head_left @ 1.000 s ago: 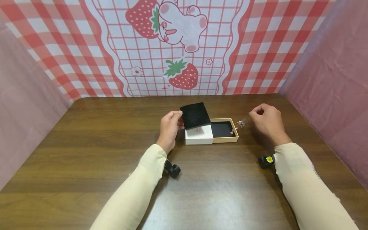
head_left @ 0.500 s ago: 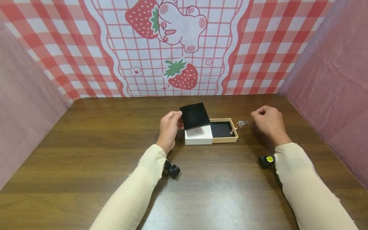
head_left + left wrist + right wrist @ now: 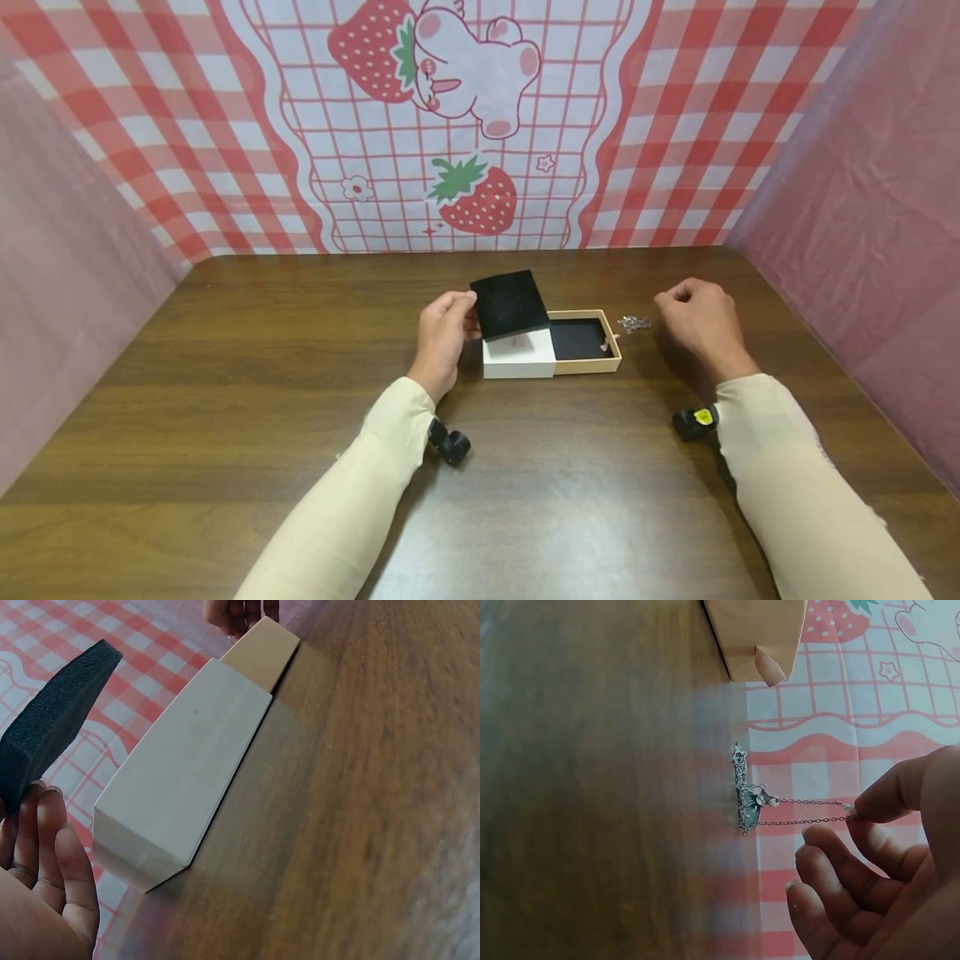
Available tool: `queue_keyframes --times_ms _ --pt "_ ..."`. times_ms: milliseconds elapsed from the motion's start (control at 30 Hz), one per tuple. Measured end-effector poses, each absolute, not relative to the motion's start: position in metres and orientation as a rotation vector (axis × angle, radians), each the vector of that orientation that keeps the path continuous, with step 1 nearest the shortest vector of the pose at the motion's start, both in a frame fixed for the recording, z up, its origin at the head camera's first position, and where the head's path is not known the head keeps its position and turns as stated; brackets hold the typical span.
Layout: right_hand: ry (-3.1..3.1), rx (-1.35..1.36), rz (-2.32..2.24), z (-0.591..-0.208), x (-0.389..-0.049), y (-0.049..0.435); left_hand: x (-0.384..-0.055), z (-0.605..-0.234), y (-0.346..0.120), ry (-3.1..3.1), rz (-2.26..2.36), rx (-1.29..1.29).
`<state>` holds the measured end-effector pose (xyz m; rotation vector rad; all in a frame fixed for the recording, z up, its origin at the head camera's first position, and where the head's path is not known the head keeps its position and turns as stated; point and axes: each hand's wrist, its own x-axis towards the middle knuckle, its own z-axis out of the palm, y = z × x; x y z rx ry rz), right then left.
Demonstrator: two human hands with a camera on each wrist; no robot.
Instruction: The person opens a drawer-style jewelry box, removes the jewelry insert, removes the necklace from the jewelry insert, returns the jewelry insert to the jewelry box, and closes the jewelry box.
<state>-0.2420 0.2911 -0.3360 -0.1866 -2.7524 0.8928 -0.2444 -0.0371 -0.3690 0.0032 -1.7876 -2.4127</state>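
Observation:
My left hand (image 3: 441, 337) pinches the left edge of a square black foam pad (image 3: 510, 305), held tilted above the white sleeve (image 3: 517, 363) of a small box. The box's tan drawer (image 3: 588, 366) is pulled out to the right, with a black lining inside. To its right, my right hand (image 3: 701, 323) pinches a thin silver chain (image 3: 810, 823) between thumb and index finger. Two taut strands run from the fingertips to a small pile of silver links and charms (image 3: 748, 806) on the table. Whether it is a necklace or a bracelet I cannot tell.
A small pale ribbon tab (image 3: 769, 667) sticks out of the drawer's right end. The wooden table (image 3: 555, 500) ends at a red-and-white checked cloth (image 3: 675, 167) behind. Pinkish curtains (image 3: 855, 183) hang at both sides.
The hanging silver chain has come down and now lies partly heaped on the table. My right hand has lowered slightly. My left hand and the foam pad have hardly moved.

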Motion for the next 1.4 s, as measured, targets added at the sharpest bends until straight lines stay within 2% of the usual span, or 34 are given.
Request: queue_keyframes --times_ms 567,1167,1400 --pt "-2.770 -0.162 0.917 -0.339 -0.243 0.288 -0.244 -0.371 -0.038 -1.788 -2.411 -0.002" --pt "-3.005 0.237 0.932 -0.341 -0.245 0.266 -0.244 -0.370 -0.042 -1.861 -2.319 -0.033" --pt "-3.054 0.304 0.891 -0.342 -0.244 0.266 -0.246 -0.364 -0.042 -1.947 -2.204 -0.063"
